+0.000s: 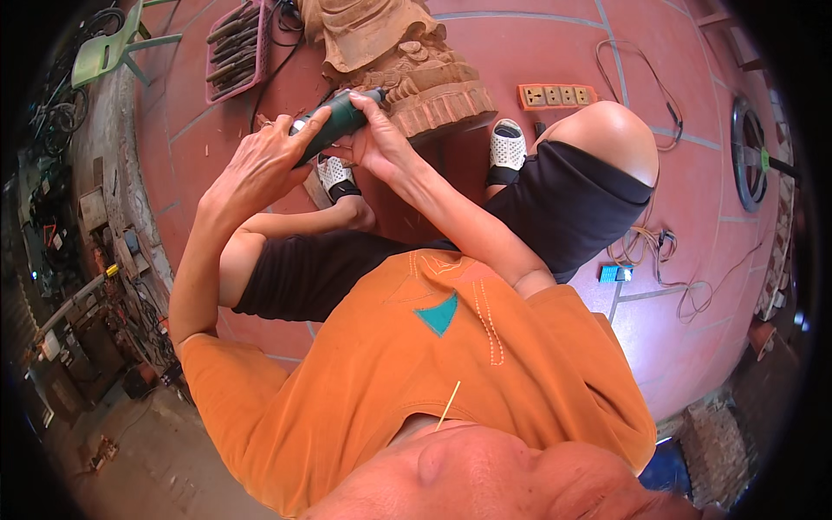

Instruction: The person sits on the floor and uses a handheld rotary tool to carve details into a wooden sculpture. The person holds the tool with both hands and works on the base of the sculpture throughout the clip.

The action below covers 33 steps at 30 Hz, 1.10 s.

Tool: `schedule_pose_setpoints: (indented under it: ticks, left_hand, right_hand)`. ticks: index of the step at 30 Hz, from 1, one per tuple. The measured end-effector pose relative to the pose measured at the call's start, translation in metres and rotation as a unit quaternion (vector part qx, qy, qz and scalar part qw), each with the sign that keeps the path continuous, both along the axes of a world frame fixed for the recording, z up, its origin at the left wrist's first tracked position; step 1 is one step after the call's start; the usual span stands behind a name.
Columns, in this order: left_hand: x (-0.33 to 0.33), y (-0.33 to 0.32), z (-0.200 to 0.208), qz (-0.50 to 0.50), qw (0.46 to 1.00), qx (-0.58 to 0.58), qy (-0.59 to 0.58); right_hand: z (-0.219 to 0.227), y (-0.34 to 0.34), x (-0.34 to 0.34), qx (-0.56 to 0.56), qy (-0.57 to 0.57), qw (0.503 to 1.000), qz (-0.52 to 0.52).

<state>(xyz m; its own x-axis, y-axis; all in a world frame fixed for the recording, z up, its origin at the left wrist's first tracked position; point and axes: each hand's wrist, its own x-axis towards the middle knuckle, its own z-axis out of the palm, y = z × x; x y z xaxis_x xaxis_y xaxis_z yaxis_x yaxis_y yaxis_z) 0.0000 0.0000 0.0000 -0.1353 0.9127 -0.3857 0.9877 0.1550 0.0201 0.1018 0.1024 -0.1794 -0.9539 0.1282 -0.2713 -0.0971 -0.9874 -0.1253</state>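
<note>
A dark green handheld rotary tool (334, 130) with a black nose lies slantwise between my hands. Round its rear body my left hand (270, 156) is closed, thumb stretched along the casing. My right hand (381, 143) grips the front part from the near side, its thumb on top near the nose. Just beyond stands a brown carved wooden statue (416, 74) with draped folds and a ridged base. The tool's nose overlaps the carving in the head view; whether its tip touches the wood I cannot tell.
A pink basket (211, 65) of several slim carving tools (236, 52) sits far left, near a green plastic chair (100, 56). An orange power strip (559, 96) lies right of the statue. Loose cables (646, 251) and a small blue object (615, 274) rest on the red tiles.
</note>
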Motion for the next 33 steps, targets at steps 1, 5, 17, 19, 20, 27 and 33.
schedule_pose_setpoints:
  ticks: [1,5,17,19,20,27,33]
  left_hand:
    - [0.0,0.0,0.0,-0.002,1.0,0.005,0.003]
    - [-0.001,-0.009,0.004,0.022,0.999,-0.038,-0.003]
    - [0.002,-0.007,-0.002,0.003,1.0,0.006,-0.023]
    - [0.003,-0.006,0.001,0.023,0.999,-0.012,-0.034]
    - [0.004,-0.008,0.001,0.018,0.999,-0.008,-0.035]
    - [0.002,-0.004,0.006,0.015,0.998,-0.015,-0.052]
    - [-0.001,-0.004,0.008,0.016,0.998,-0.017,-0.059]
  right_hand:
    - [0.0,0.001,0.0,0.005,0.004,1.0,0.0]
    - [0.005,-0.014,-0.001,-0.006,-0.001,1.0,-0.006]
    - [0.015,-0.006,0.011,0.008,-0.02,1.0,-0.005]
    - [0.016,-0.008,0.013,0.0,-0.025,1.0,-0.01]
    - [0.012,-0.011,0.014,-0.007,-0.02,1.0,-0.005]
    - [0.006,-0.012,0.016,-0.011,-0.017,1.0,-0.004]
    - [0.003,-0.011,0.013,-0.005,-0.007,1.0,-0.006]
